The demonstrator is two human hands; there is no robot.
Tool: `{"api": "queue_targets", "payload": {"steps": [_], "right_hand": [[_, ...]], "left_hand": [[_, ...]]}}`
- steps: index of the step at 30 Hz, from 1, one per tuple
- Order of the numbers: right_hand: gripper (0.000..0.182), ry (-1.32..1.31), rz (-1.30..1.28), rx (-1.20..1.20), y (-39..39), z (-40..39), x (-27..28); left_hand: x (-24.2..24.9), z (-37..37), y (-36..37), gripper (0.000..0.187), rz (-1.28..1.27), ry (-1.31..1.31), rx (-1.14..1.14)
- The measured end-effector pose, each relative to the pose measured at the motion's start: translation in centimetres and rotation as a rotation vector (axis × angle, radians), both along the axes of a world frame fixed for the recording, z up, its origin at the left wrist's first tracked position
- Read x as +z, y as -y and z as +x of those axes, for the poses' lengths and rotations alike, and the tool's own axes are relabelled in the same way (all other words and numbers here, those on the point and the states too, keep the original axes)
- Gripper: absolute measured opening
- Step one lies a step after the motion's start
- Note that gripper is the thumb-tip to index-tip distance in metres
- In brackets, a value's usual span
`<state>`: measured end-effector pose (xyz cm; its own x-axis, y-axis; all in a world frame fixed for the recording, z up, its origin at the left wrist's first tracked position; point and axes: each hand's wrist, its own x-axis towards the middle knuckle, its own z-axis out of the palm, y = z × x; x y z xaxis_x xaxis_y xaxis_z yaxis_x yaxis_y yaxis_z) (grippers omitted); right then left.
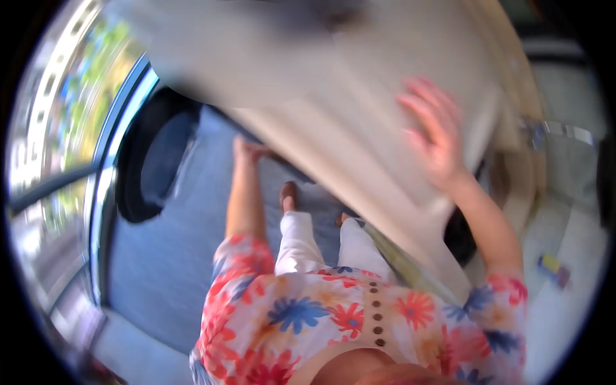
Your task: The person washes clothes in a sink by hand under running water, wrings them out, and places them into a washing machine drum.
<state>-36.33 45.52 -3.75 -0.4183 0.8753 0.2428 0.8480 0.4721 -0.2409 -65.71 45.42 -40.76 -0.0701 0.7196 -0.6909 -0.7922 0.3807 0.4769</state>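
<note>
A large beige surface, like a board or tabletop, slants across the upper middle of the head view. My left hand is at its lower left edge; its fingers are partly hidden there, and whether they grip the edge is unclear. Over the right part of the surface is my right hand, blurred by motion, its fingers spread a little and slightly bent, with nothing visible in them.
Blue-grey floor lies around my feet. A round black object stands at the left beside a glass door or window frame. At the right, a small yellow and purple item lies on pale tiles.
</note>
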Motion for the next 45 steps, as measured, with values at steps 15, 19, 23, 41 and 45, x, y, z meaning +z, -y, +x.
{"api": "queue_targets", "payload": {"steps": [15, 19, 23, 41, 45], "right_hand": [[0.011, -0.651, 0.284, -0.131, 6.0, 9.0, -1.8], [0.024, -0.207, -0.029, -0.906, 17.8, 26.6, -8.1], [0.039, 0.140, -0.424, -1.228, 20.1, 21.0, -12.8], [0.030, -0.371, -0.476, -1.181, 12.5, 18.1, -14.3], [0.036, -0.835, -0.393, -1.067, 11.4, 19.0, -3.6]], "left_hand": [[41.5, -1.2, -5.2, 0.037, 0.863, -0.883, -0.415], [43.3, 15.4, -3.5, 0.021, 0.966, -0.933, -1.034], [37.3, 20.0, -4.3, 0.024, 1.181, -0.635, -1.652], [19.6, 27.3, -0.8, 0.028, 1.514, -1.431, -1.991], [19.7, 28.3, -1.9, 0.032, 1.443, -1.335, -1.734]]}}
